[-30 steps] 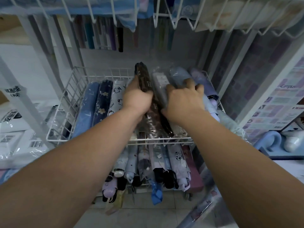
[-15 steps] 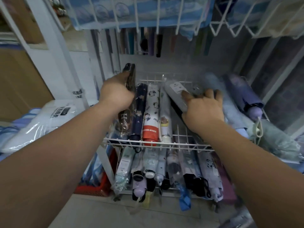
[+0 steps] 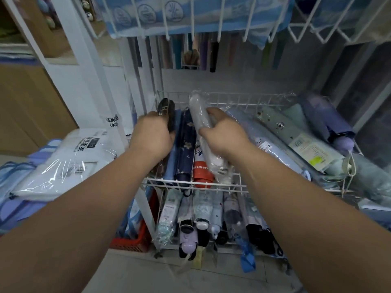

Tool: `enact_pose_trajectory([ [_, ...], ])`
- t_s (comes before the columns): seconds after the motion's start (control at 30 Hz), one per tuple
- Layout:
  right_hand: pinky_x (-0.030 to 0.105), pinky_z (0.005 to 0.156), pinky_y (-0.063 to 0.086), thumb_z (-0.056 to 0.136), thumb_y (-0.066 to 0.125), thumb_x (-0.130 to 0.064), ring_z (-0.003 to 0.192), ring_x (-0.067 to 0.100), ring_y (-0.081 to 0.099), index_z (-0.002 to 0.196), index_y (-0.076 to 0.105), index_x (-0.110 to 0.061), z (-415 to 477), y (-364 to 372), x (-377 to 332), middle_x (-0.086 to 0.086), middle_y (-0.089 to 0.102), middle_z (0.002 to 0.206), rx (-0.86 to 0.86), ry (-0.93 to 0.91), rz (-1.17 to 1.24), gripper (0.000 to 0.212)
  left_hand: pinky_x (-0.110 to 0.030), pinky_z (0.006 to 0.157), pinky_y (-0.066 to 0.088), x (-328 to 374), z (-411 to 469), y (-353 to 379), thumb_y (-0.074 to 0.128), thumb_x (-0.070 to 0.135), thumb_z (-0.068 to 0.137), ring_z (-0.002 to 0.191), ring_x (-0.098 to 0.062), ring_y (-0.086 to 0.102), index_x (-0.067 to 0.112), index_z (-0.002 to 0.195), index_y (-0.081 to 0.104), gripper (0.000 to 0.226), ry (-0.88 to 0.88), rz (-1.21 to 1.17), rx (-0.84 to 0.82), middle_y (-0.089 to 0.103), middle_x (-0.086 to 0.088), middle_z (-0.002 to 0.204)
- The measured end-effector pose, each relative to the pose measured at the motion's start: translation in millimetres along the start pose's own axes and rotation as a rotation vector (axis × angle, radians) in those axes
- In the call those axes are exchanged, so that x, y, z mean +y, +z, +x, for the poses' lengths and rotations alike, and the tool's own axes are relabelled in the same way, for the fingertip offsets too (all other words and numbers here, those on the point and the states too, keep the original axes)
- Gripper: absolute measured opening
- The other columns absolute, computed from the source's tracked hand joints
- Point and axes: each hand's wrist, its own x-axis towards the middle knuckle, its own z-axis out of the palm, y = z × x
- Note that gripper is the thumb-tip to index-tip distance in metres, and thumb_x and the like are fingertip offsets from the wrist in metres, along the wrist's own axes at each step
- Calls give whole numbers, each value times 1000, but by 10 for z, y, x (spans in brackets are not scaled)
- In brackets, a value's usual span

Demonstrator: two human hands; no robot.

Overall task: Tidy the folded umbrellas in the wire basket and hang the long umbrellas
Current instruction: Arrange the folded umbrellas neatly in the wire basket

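The person is working at the white wire basket (image 3: pixel 196 184), where the folded umbrellas are lying side by side. The left hand (image 3: pixel 151 137) is gripping a dark brown patterned umbrella (image 3: pixel 166 112), fingers curled round it, at the basket's far left end, just beside a navy floral umbrella (image 3: pixel 187 140). The right hand (image 3: pixel 225 135) is wrapping fingers and thumb round a pale grey umbrella in a clear sleeve (image 3: pixel 200 121). It is holding this one tilted, far end raised above the row and near end crossing over a red-banded umbrella (image 3: pixel 203 175).

The step in hand appears to be settling both pieces into the row. Doing it well is likely meaning lowering the grey one parallel to its neighbours rather than leaving it lying across the red band. The slippery sleeve is probably calling for a firm hold near the middle. The brown one is probably wanting pressing against the left wall so the row closes up. On the right, a pale blue umbrella (image 3: pixel 247 125) and a purple umbrella (image 3: pixel 325 119) are lying looser and askew. What look like long umbrellas (image 3: pixel 213 58) are hanging behind the rack.
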Motion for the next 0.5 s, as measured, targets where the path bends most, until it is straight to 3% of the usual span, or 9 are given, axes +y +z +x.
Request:
enact_pose_trajectory([
  [0.1,30,93,45,94,59,-34,121,30,59,146,44,-27,109,176,-105,6,60,139,-4,12,147,55,-33,70,43,18,-85,-40,68,20,88,87,-36,59,4,101,67,21,-31,-132,14,53,-11,86],
  [0.27,31,101,43,94,59,-49,133,29,50,152,39,-28,160,539,-7,6,54,146,-79,-52,20,65,-42,74,53,18,-135,6,51,23,95,87,-40,61,8,107,67,25,-92,-268,63,66,-19,94],
  [0.37,34,97,46,93,59,-51,126,32,54,151,41,-30,200,664,24,13,58,139,-28,-55,-8,64,-44,81,50,23,-178,31,39,27,94,90,-42,60,9,108,68,37,-67,-282,55,67,-21,98],
  [0.5,32,79,43,92,59,-34,110,36,60,137,52,-20,274,778,-69,18,64,121,32,-96,-37,48,-37,94,32,74,-247,49,37,25,95,105,-38,59,9,114,72,43,-45,-208,18,68,-19,115],
])
